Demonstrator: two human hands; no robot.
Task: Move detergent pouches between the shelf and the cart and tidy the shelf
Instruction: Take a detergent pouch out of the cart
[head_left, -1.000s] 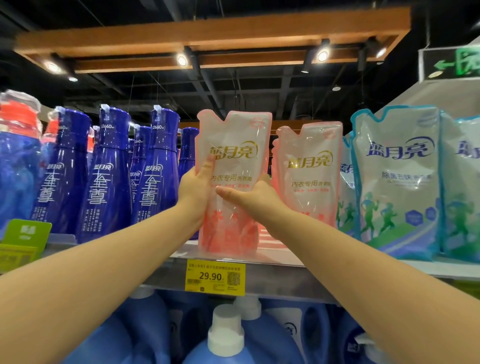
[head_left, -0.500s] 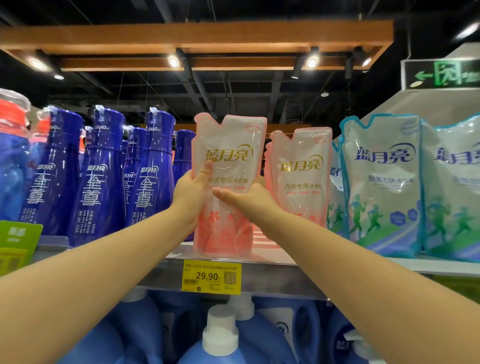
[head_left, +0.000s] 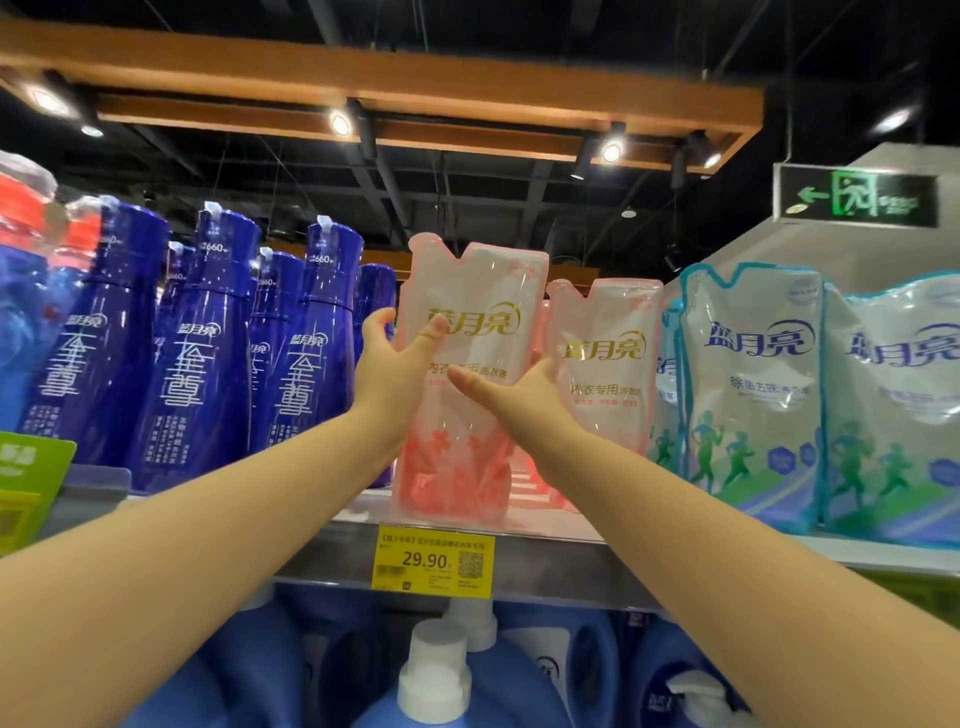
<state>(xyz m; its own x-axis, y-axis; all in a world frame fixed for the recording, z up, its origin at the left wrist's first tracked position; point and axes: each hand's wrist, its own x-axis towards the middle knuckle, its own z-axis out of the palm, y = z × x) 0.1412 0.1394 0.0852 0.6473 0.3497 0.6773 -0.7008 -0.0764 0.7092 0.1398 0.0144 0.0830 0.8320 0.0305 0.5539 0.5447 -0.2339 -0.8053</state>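
A pink detergent pouch (head_left: 475, 291) stands upright near the front of the shelf (head_left: 322, 551). My left hand (head_left: 392, 364) holds its left edge, thumb on the front and fingers behind. My right hand (head_left: 519, 392) holds the right edge, thumb laid across the front and fingers reaching behind, between this pouch and a second pink pouch (head_left: 608, 358) standing just to the right and further back.
Tall dark blue bottles (head_left: 202, 353) crowd the shelf to the left. Blue-green pouches (head_left: 753, 395) stand to the right. A yellow 29.90 price tag (head_left: 434, 564) hangs on the shelf edge. Large blue jugs with white caps (head_left: 434, 670) fill the shelf below.
Both hands have slid a little higher on the pink pouch and spread slightly apart. The pouch stays upright in about the same spot on the shelf.
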